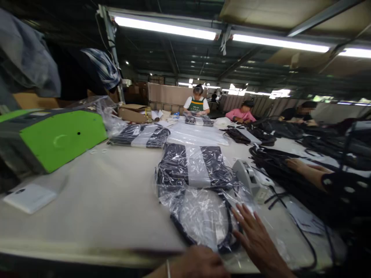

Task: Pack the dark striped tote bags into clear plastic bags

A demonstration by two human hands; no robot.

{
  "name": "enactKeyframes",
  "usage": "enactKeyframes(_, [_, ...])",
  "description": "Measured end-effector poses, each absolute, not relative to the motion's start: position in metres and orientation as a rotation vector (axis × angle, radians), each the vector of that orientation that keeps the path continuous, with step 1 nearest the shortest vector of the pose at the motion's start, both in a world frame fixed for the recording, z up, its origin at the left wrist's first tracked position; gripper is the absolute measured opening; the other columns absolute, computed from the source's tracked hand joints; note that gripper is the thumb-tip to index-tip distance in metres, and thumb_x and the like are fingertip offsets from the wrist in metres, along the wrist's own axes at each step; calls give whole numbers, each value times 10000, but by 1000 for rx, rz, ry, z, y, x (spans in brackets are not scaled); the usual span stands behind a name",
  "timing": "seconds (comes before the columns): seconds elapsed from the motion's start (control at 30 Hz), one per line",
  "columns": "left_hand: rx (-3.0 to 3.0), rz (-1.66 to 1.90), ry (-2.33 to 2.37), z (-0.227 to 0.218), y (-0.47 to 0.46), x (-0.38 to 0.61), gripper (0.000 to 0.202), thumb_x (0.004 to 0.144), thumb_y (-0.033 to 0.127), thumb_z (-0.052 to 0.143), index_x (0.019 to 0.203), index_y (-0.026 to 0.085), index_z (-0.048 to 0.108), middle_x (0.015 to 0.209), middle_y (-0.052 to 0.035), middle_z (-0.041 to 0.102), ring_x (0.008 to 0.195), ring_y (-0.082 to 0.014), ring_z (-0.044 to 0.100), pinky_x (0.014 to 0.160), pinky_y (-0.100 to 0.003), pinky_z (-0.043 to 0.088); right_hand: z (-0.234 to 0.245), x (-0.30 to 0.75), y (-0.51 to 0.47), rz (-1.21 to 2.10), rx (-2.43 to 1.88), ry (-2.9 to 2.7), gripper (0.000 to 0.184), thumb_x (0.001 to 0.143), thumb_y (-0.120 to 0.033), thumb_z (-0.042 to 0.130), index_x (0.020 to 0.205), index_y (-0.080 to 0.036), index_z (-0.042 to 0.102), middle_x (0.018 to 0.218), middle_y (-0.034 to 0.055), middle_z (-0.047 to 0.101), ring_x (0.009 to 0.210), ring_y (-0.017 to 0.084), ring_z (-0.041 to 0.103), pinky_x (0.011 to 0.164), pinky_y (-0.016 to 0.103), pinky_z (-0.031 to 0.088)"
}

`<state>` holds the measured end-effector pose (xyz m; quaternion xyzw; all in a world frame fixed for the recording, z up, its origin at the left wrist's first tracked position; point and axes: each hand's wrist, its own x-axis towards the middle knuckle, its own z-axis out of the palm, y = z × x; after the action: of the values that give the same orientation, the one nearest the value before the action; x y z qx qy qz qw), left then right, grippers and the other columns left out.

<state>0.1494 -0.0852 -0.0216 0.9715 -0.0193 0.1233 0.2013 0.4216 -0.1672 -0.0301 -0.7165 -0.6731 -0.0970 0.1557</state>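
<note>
A dark bag with a pale band around it lies on the table inside a clear plastic bag. Its dark strap loops toward me under the loose plastic. At the near edge, my left hand is closed, knuckles up, on the end of the plastic bag; its fingertips are hidden. To its right, my right hand is open with fingers spread, lying against the plastic beside the strap.
A green-sided machine stands at left, with a white flat object before it. A white tape dispenser is right of the wrapped bag. Another wrapped bag lies behind. A co-worker's hand rests on dark bags at right.
</note>
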Motion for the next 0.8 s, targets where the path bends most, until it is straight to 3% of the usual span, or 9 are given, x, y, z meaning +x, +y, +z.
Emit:
enactKeyframes(0.13, [2724, 703, 579, 15, -52, 84, 395, 886, 180, 561, 1272, 251, 521, 1272, -109, 600, 1158, -251, 570, 980, -408, 492, -52, 420, -161, 46, -2083, -1958, 537, 940, -523, 441, 1446, -348, 413, 1522, 44, 402, 1395, 291, 381, 1122, 572, 325])
enactKeyframes(0.23, [2796, 817, 809, 19, -25, 51, 424, 909, 217, 550, 1327, 243, 486, 1381, -111, 538, 1291, -271, 482, 1058, -463, 441, -39, 420, -160, 133, -2066, -1850, 530, 927, -537, 447, 1403, -309, 491, 1499, 58, 441, 1398, 295, 376, 1132, 564, 316])
enactKeyframes(0.37, [2858, 787, 1045, 10, 13, 43, 434, 939, 329, 528, 1356, 216, 483, 1434, -116, 504, 1361, -288, 417, 1092, -494, 401, -2, 410, -154, 153, -1949, -1682, 571, 911, -553, 441, 1374, -234, 534, 1481, 89, 469, 1403, 290, 369, 1168, 530, 271])
enactKeyframes(0.5, [2818, 676, 1183, 18, 44, 64, 419, 962, 348, 483, 1350, 190, 500, 1449, -126, 491, 1378, -282, 392, 1117, -478, 348, 25, 391, -127, 336, -1832, -1512, 547, 873, -537, 472, 1261, -180, 618, 1340, 127, 604, 1272, 287, 526, 1112, 459, 375])
enactKeyframes(0.67, [2743, 386, 1152, 42, 72, 97, 318, 906, 327, 569, 1194, 199, 615, 1180, -111, 662, 1145, -288, 577, 1010, -456, 391, 25, 364, -59, 806, -1708, -1246, 533, 674, -448, 680, 1124, -163, 658, 1217, 142, 661, 1090, 306, 633, 973, 438, 482])
enactKeyframes(0.8, [2673, 389, 1111, 49, 86, 103, 140, 830, 314, 642, 888, 197, 691, 924, -73, 697, 949, -265, 631, 876, -384, 438, 14, 348, -14, 999, -1695, -1145, 643, 582, -432, 728, 1149, -151, 612, 1179, 160, 652, 993, 311, 656, 694, 379, 555])
